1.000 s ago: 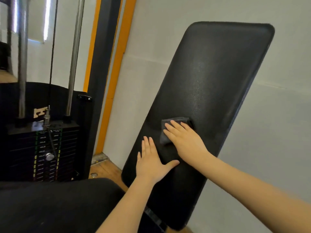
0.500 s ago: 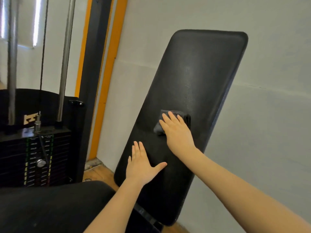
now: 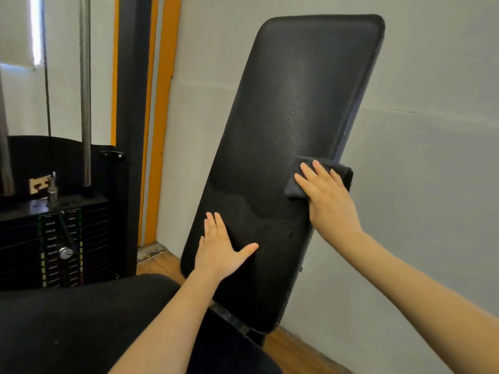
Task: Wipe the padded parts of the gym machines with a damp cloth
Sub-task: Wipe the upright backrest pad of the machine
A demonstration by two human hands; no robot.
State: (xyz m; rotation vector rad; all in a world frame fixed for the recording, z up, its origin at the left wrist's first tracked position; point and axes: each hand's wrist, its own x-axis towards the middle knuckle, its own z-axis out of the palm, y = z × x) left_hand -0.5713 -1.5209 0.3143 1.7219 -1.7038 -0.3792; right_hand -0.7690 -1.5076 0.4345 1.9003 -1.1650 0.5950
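Right hand point(image 3: 328, 198) flat, fingers straight, pressing cloth point(image 3: 320, 175) against back pad point(image 3: 283, 125) right edge for wiping contact. Left hand point(image 3: 220, 245) relaxed, splayed below, likely steadying pad.

Pictured: one tilted back pad point(image 3: 291, 130), one dark cloth point(image 3: 294, 184), two hands – left hand point(image 3: 220, 252), right hand point(image 3: 328, 201) – one seat pad point(image 3: 67, 325), one weight stack point(image 3: 54, 244), two steel guide rods point(image 3: 86, 90).

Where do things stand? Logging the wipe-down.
Left hand flat on tilted black padded backrest. Right hand presses dark folded cloth at its right edge. Nothing in the way.
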